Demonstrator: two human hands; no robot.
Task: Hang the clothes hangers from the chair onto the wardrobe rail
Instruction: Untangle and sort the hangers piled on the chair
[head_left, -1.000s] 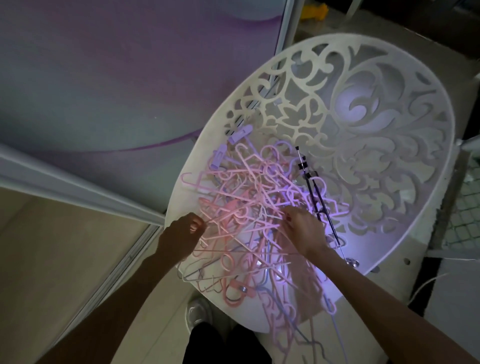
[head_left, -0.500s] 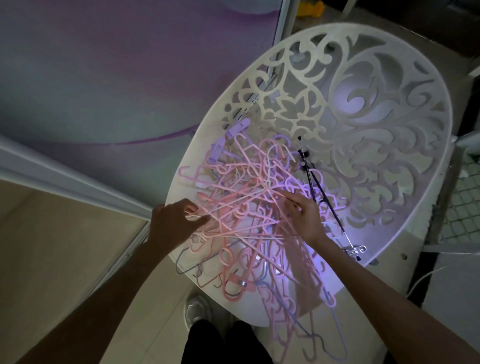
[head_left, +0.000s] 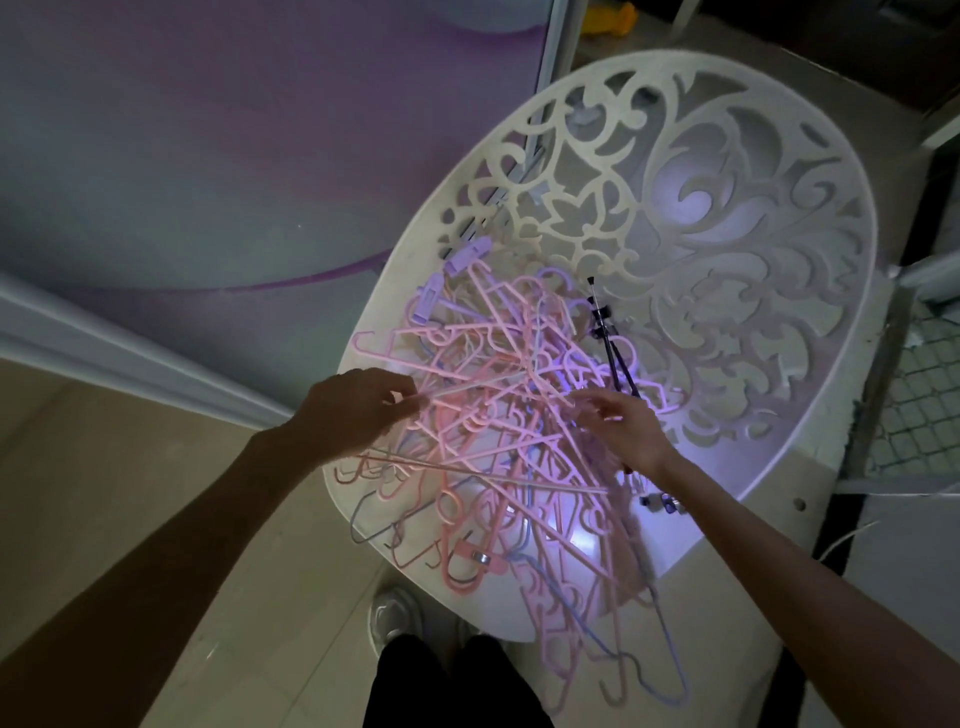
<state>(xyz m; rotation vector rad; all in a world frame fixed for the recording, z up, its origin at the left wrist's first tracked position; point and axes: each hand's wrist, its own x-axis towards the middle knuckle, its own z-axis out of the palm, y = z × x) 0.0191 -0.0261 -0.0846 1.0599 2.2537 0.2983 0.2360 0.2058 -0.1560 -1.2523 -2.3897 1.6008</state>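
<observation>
Here my left hand (head_left: 358, 410) is pinching a thin pale hanger bar between thumb and fingertips at the left side of the pile, so that grip is grasping a hanger. My right hand (head_left: 623, 431) is hovering over the right side of the tangle with fingers loosely spread, released and holding nothing that I can make out, though its fingertips are lying very near the strands.

The hangers (head_left: 498, 415), mostly pink with some lilac and a few blue-grey ones, are lying knotted together in the seat of the white chair (head_left: 779, 249), whose carved openwork back is rising behind them. A black metal clip hanger (head_left: 610, 348) is lying just beside my right hand, against the backrest. Several hangers are spilling over the front edge of the seat and hanging down toward the floor (head_left: 130, 467).

The left rim of the chair is sitting close to the purple-grey wardrobe door (head_left: 234, 156) and its pale frame, leaving little room there. I am seeing my shoe (head_left: 392, 618) under the seat's front edge.
</observation>
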